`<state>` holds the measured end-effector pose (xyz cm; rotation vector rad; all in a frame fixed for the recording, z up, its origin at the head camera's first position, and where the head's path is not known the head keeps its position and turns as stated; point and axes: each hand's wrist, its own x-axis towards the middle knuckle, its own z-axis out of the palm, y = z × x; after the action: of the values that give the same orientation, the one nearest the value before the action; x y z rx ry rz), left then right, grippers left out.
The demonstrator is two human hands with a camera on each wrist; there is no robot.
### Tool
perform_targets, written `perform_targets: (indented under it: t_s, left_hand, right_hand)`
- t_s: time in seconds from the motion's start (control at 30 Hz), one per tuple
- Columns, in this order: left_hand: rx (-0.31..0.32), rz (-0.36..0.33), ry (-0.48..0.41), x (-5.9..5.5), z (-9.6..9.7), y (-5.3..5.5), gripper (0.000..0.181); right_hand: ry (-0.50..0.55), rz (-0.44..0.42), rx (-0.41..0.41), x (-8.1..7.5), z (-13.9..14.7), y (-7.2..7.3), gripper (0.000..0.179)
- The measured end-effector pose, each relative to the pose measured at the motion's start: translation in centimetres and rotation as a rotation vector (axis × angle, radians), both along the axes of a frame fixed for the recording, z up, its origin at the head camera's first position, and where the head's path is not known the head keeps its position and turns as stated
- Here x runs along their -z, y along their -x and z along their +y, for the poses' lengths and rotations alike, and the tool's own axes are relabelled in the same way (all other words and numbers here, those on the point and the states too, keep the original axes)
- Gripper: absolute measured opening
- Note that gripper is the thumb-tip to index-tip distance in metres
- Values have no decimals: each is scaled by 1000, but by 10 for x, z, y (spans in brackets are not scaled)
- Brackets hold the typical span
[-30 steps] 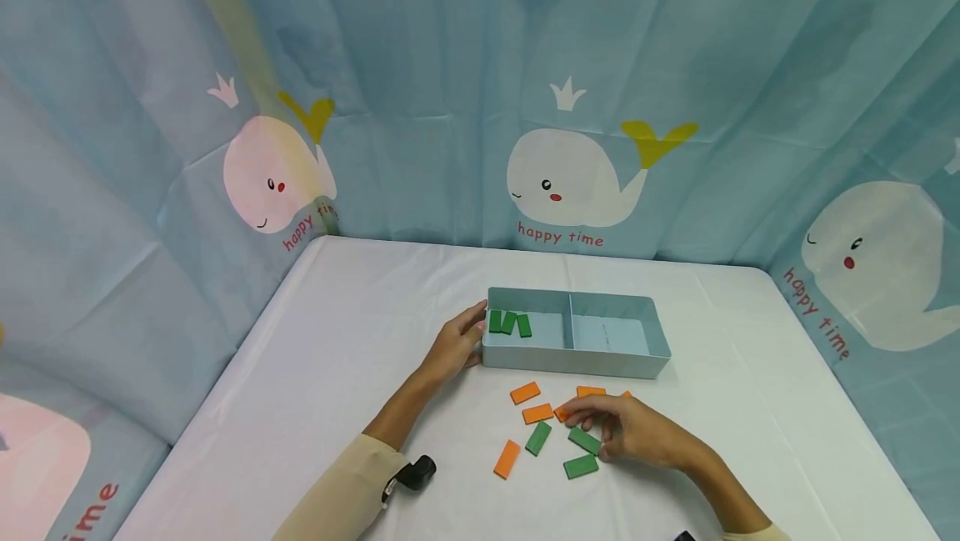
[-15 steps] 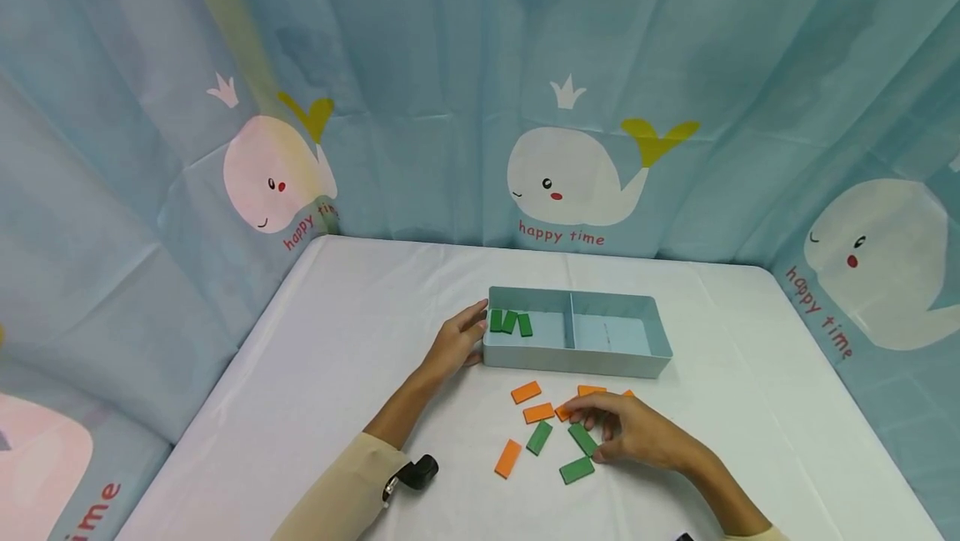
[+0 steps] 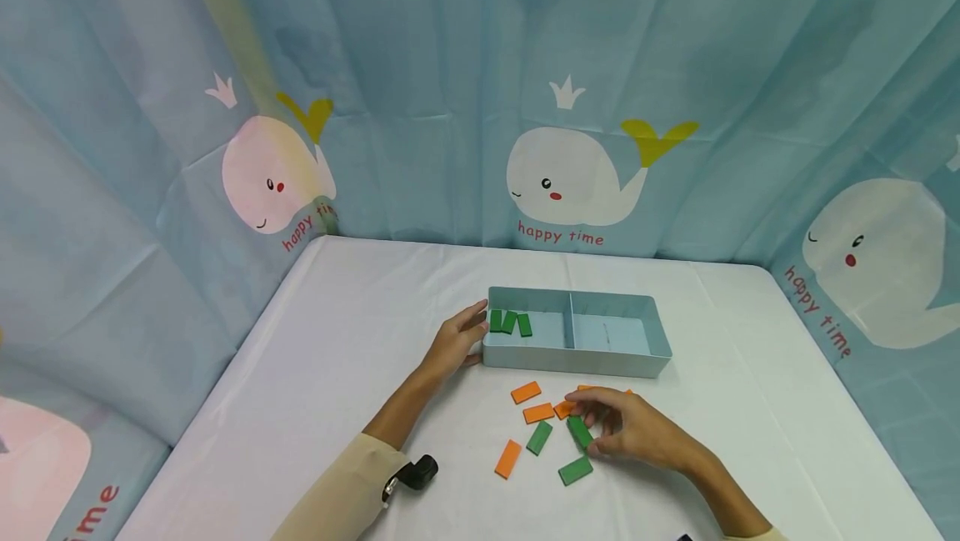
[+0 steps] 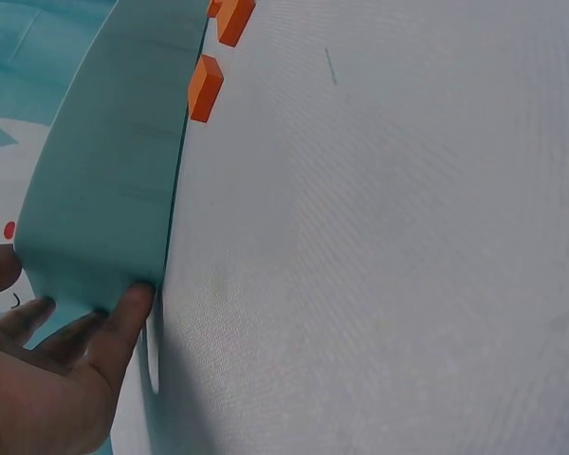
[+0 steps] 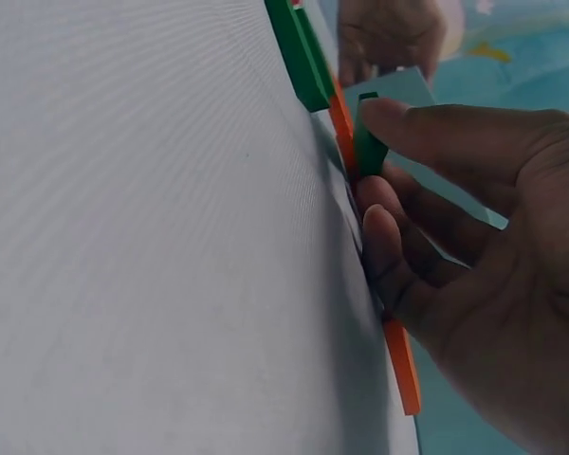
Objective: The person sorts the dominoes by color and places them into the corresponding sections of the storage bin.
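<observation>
My right hand (image 3: 633,431) pinches a green domino-like tile (image 3: 580,434) low over the table. In the right wrist view a digit of the right hand (image 5: 493,227) lies on the top end of that green tile (image 5: 368,147). At the box's left end, my left hand (image 3: 453,345) rests its fingers on the outer wall; in the left wrist view the left hand's fingertips (image 4: 137,296) touch the blue-grey box (image 4: 114,171). Two further green tiles lie loose, one left (image 3: 538,438) and one nearer (image 3: 575,471).
The two-compartment box (image 3: 577,360) holds three green tiles (image 3: 510,323) in its left compartment. Several orange tiles (image 3: 538,413) are scattered before it, some partly hidden by my right hand. A whale-print curtain (image 3: 420,174) hangs behind the white table (image 3: 360,299).
The green tile at my right hand has turned steeper and come between the fingers. The nearer green tile has shifted slightly left. My left hand and the box stay put.
</observation>
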<state>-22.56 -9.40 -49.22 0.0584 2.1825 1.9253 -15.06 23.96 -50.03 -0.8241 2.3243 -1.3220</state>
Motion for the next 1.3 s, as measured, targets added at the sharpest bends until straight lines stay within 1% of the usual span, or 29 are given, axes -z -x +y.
perform_targets:
  t_s: [0.23,0.43,0.7,0.9,1.03,1.3]
  left_hand:
    - [-2,7,-6,1,0,0,56]
    - [2,8,-4,1,0,0,57]
    - [-3,14,7,0,0,-1,57]
    - [4,14,1,-1,-1,-2,57]
    - [11,18,2,-1,-1,-2,57]
    - [5,26,-1,2,-1,-2,58]
  right_hand:
    - [23,-3,54,-3,-4,2,67]
    - [37,30,99,-8,-10,4,69]
    - [65,111,107,-20,-20,10,66]
    - [103,112,131,-26,-28,14,64]
    - [131,112,163,-28,-33,16,63]
    - [138,175,254,-27,-43,20,60]
